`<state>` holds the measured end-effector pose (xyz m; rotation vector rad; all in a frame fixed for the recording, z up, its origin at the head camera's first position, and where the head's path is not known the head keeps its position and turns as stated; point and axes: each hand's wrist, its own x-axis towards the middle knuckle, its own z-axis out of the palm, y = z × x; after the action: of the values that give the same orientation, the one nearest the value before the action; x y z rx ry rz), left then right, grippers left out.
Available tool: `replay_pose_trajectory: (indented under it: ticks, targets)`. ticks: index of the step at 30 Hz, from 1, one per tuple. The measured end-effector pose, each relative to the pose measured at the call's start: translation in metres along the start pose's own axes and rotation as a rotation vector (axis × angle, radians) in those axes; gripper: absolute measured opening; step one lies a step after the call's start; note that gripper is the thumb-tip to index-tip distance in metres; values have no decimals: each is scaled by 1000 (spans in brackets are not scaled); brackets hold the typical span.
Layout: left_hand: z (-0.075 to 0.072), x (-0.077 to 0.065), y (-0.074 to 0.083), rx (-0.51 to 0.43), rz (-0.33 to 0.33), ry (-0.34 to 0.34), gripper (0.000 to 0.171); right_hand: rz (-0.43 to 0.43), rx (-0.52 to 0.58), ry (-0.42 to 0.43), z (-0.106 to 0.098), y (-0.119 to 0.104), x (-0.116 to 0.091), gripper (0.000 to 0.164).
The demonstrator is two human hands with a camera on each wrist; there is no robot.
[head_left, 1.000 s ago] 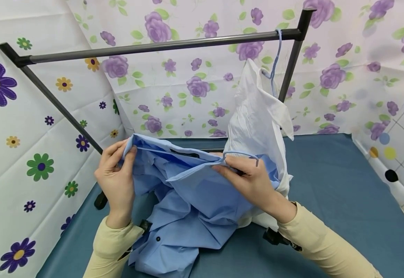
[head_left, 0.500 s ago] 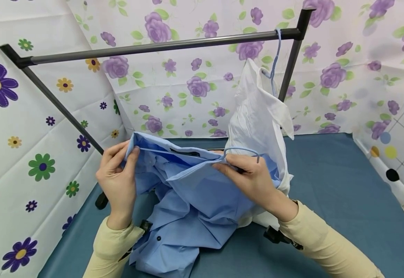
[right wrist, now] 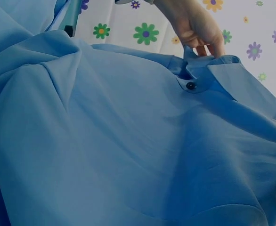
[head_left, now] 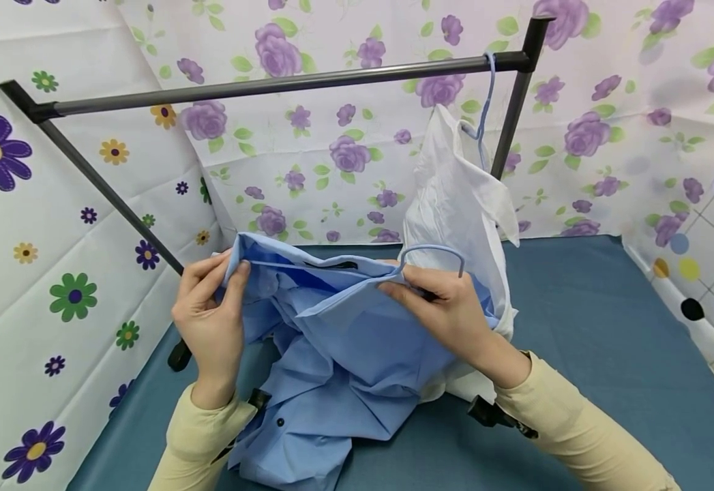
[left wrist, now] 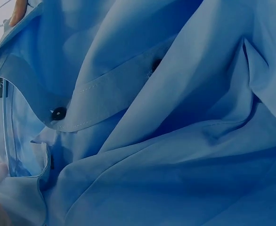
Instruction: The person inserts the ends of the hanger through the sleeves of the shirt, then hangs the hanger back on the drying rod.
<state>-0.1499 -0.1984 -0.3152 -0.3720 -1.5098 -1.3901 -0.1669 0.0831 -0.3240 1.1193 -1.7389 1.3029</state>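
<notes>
A light blue shirt (head_left: pixel 363 341) with dark buttons is held up by its collar, the rest crumpled below. My left hand (head_left: pixel 212 320) pinches the collar's left end between thumb and fingers. My right hand (head_left: pixel 449 310) pinches the collar's other side together with a blue hanger (head_left: pixel 433 247), whose hook sticks up above the fingers. A thin blue bar runs inside the collar opening toward the left hand; the hanger's remaining parts are hidden by cloth. In the right wrist view, the left hand (right wrist: pixel 201 33) grips the collar edge near a black button (right wrist: pixel 190 85).
Behind stands a dark metal rack with a horizontal bar (head_left: pixel 283 83). A white shirt (head_left: pixel 449 198) hangs at its right end on another blue hanger (head_left: pixel 485 109), partly behind the blue shirt. A blue-grey cloth (head_left: pixel 577 327) covers the table. Flowered sheets enclose the back and left.
The hanger's hook has risen above the right hand. Both hands have shifted slightly to the right, still pinching the collar. The white shirt has not moved.
</notes>
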Motion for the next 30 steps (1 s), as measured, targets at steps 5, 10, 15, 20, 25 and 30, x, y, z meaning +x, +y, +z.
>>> replay_pose_trajectory:
  ticks: [5,10,15,20,25,30]
  targets:
    - [-3,3,0,28,4,-2,12,-29,37,-20,1,0,1,36]
    - [-12,13,-2,72,-52,44,16,-70,46,-58,3,1,3,23]
    - [-20,18,5,37,-95,48,19,-65,-6,-42,4,0,3,22]
    - [-28,22,13,110,-79,5,17,-88,-40,-20,4,-1,4,28]
    - [-30,19,18,249,-2,-63,11,-68,-41,-11,2,-3,5,26]
    - [-18,12,28,218,86,-140,7,-32,25,-25,2,-2,10,12]
